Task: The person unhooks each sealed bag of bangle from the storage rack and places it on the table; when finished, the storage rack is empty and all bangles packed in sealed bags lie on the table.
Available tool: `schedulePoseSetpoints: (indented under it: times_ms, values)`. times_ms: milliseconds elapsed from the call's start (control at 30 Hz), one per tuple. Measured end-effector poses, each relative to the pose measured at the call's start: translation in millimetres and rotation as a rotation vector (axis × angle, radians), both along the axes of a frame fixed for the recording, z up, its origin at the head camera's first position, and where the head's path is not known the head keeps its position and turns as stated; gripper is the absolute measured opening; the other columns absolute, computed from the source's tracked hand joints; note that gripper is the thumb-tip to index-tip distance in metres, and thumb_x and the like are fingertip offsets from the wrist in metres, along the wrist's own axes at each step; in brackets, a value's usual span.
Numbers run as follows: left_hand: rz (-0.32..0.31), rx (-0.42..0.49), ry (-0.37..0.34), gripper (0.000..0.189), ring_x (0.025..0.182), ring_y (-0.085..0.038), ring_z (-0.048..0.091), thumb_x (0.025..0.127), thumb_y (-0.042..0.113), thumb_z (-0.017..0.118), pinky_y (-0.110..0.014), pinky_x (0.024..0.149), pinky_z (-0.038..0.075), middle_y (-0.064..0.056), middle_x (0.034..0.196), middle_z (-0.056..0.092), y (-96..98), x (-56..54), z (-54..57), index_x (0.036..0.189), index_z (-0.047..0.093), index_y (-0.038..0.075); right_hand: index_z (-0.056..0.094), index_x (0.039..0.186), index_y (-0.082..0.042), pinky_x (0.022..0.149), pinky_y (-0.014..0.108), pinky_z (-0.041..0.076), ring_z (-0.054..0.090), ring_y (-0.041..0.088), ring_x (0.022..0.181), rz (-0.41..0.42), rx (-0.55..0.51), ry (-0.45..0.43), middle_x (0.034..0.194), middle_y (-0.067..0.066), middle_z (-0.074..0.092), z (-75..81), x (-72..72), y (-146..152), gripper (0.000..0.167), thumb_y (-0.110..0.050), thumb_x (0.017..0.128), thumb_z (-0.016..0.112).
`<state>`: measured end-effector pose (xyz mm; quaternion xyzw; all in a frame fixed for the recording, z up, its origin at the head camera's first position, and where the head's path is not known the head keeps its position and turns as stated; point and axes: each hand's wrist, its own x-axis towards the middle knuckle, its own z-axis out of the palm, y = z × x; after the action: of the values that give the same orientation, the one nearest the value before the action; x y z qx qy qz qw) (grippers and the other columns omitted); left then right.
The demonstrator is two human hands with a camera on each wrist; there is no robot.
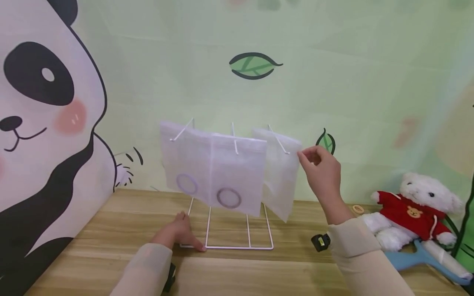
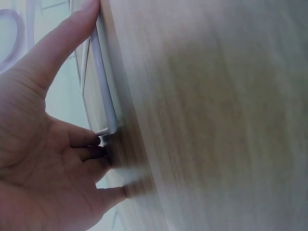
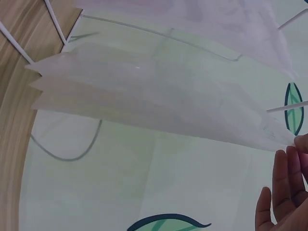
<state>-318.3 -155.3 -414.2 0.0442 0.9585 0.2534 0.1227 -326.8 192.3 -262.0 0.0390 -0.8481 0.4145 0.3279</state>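
A white wire rack (image 1: 238,248) with three hooks stands on the table. Frosted plastic bags (image 1: 237,164) hang from its left and middle hooks, with a ring (image 1: 218,198) showing on the middle one and a paler ring on the left one. From the right hook hangs another frosted plastic bag (image 1: 279,172), whose upper right corner my right hand (image 1: 326,170) pinches between thumb and fingertips. My left hand (image 1: 181,231) is low at the rack's front left corner, thumb on the base bar (image 2: 102,77) and the other fingers spread down at the tabletop.
At the right sits a white teddy bear (image 1: 414,211) in a red top, with a blue forked object (image 1: 414,259) in front of it. A small tan ring (image 1: 358,209) lies left of the bear. Behind the table (image 1: 289,271) hangs a printed green backdrop (image 1: 177,61).
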Motion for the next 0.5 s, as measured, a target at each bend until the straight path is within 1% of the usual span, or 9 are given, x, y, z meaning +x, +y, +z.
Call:
schedulePoseSetpoints:
  times_ms: [133, 233, 433, 500]
  values:
    - [-0.007, 0.002, -0.001, 0.125, 0.144, -0.052, 0.011, 0.066, 0.037, 0.092, -0.057, 0.116, 0.019, -0.042, 0.153, 0.010, 0.8, 0.2, 0.6, 0.144, 0.017, -0.024, 0.068, 0.100, -0.007, 0.072, 0.035, 0.048, 0.061, 0.023, 0.088, -0.005, 0.060, 0.021, 0.098, 0.009, 0.069, 1.1, 11.5, 0, 0.027, -0.034, 0.096, 0.066]
    - [-0.007, 0.000, 0.001, 0.125, 0.144, -0.053, 0.013, 0.065, 0.038, 0.092, -0.057, 0.116, 0.020, -0.042, 0.153, 0.010, 1.1, 1.0, 1.7, 0.144, 0.017, -0.024, 0.067, 0.100, -0.007, 0.067, 0.033, 0.048, 0.060, 0.022, 0.086, -0.005, 0.080, 0.028, 0.099, 0.008, 0.069, 3.0, 21.9, 2, 0.027, -0.033, 0.096, 0.066]
    - [-0.006, 0.006, -0.014, 0.127, 0.144, -0.052, 0.013, 0.065, 0.040, 0.092, -0.056, 0.116, 0.020, -0.042, 0.154, 0.010, 0.2, 0.1, 0.8, 0.145, 0.017, -0.023, 0.065, 0.103, -0.008, 0.057, 0.026, 0.047, 0.058, 0.019, 0.083, -0.001, 0.094, -0.010, 0.099, 0.008, 0.068, 8.5, 45.0, 5, 0.028, -0.035, 0.097, 0.064]
    - [-0.003, 0.016, -0.026, 0.127, 0.145, -0.051, 0.011, 0.065, 0.039, 0.092, -0.055, 0.117, 0.019, -0.042, 0.154, 0.009, 0.0, 0.0, 1.5, 0.145, 0.016, -0.023, 0.065, 0.104, -0.008, 0.052, 0.026, 0.045, 0.060, 0.019, 0.080, 0.010, 0.084, -0.024, 0.098, 0.008, 0.068, 10.4, 52.2, 5, 0.029, -0.036, 0.097, 0.063]
